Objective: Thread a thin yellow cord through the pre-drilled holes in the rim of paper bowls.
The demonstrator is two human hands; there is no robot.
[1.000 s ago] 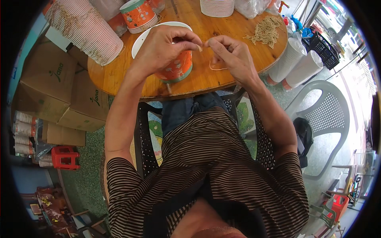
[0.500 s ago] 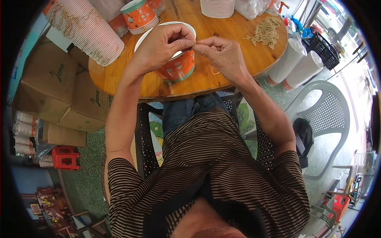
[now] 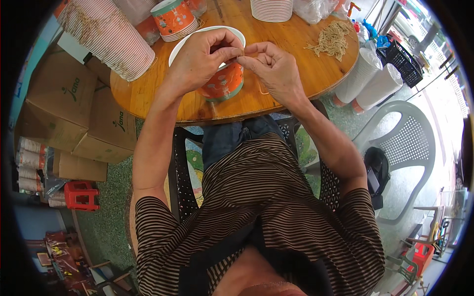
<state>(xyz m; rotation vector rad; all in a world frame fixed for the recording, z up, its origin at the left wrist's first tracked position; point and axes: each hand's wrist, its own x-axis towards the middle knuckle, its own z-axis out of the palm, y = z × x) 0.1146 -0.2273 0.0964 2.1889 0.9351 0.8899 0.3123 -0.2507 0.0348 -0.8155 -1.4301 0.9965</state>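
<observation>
So the left hand (image 3: 197,61) is hovering right over the tub (image 3: 223,85), covering part of its white rim, and the right hand (image 3: 274,71) is hanging just off the tub's right side. Thumbs and fingertips are bunching together by the rim, but what they're pinching is too tiny to make out, so can't tell if either one's clamped on anything. A bit of string (image 3: 264,92) is showing below the right hand, and a tan bundle (image 3: 332,39) is lying farther right on the table (image 3: 281,34).
</observation>
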